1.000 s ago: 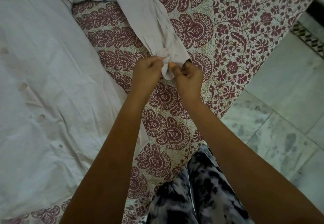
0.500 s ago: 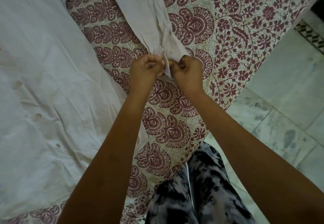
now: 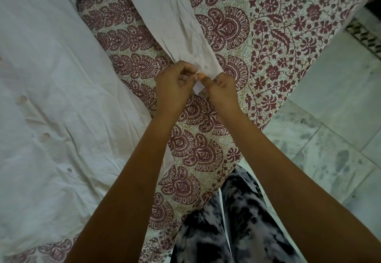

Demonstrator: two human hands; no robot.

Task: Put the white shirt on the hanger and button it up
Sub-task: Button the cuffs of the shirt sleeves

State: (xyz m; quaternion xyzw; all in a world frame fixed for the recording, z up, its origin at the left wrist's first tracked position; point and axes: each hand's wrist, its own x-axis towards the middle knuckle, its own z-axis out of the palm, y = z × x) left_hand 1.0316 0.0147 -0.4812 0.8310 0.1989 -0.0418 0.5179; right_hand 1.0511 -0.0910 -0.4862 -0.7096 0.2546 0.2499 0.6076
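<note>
The white shirt lies spread flat on the bed at the left, its front placket with several buttons visible along the left side. One sleeve runs diagonally from the top toward the centre. My left hand and my right hand meet at the sleeve's cuff, both pinching its edges between fingers and thumbs. A small white corner of the cuff shows between the hands. No hanger is visible.
The bed carries a cream sheet printed with maroon paisley and flowers. Its edge runs diagonally at the right, beside a pale marble floor. My legs in black-and-white patterned trousers stand at the bed's corner.
Both hands have stayed at the cuff, fingers shifting slightly while working its edges. The view has drifted a little, and the cuff corner between the hands has shrunk.
</note>
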